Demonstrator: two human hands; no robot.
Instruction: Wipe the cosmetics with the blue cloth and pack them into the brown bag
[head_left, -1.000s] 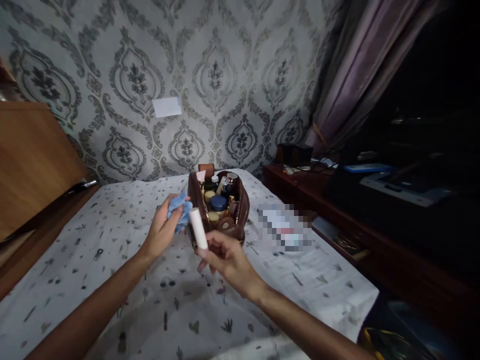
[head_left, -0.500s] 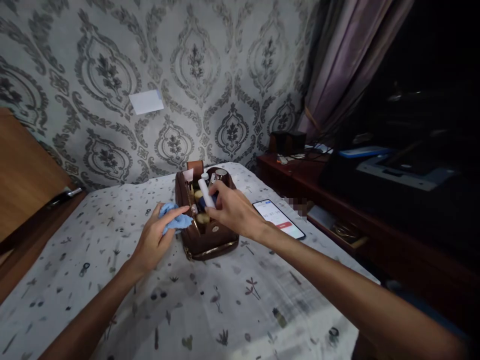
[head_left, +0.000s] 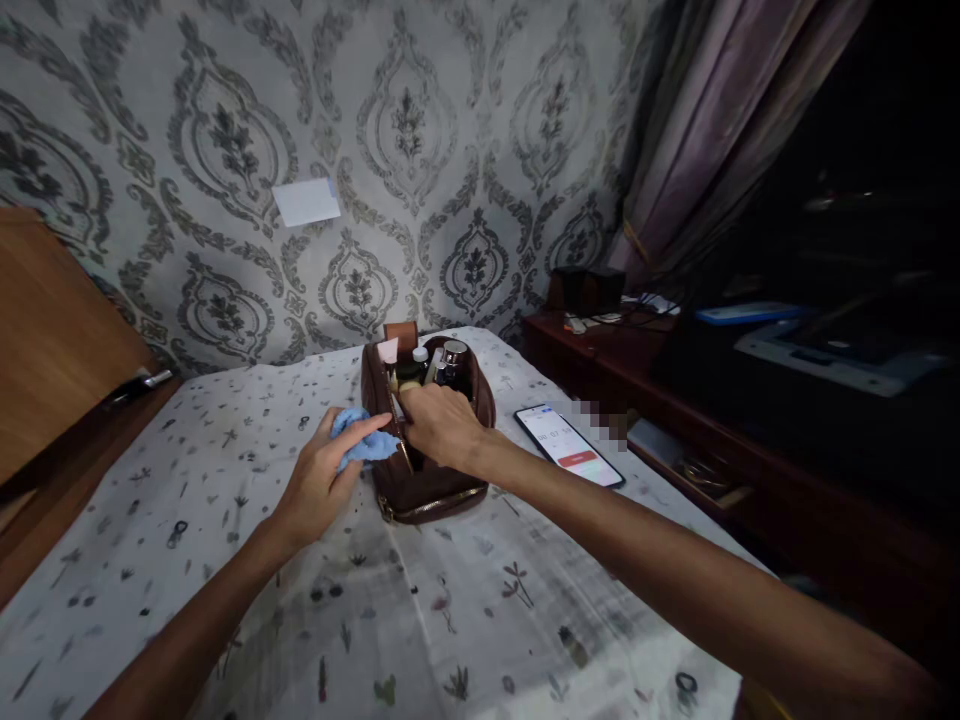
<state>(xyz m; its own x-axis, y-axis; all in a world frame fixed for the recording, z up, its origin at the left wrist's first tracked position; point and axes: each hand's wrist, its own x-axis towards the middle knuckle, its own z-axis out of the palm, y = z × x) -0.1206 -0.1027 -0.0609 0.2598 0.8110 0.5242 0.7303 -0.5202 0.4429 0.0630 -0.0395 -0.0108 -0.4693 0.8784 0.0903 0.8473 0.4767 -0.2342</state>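
Note:
A brown toiletry bag [head_left: 431, 490] stands open on the patterned bedsheet [head_left: 225, 560], packed with several bottles and jars [head_left: 442, 362]. My left hand [head_left: 322, 480] rests beside the bag's left edge, its fingers closed on a blue cloth [head_left: 360, 440]. My right hand [head_left: 442, 428] reaches down into the open bag, fingers curled inside among the containers. What the fingers hold is hidden by the hand and the bag's rim.
A phone [head_left: 568, 445] with a lit screen lies on the sheet right of the bag. A dark wooden side table [head_left: 675, 420] with clutter runs along the right. A wooden headboard [head_left: 52, 330] is at left, a curtain [head_left: 697, 150] behind.
My right hand carried a white tube from in front of the bag over its opening and down inside; the tube is out of sight now. My left hand lowered with the cloth beside the bag.

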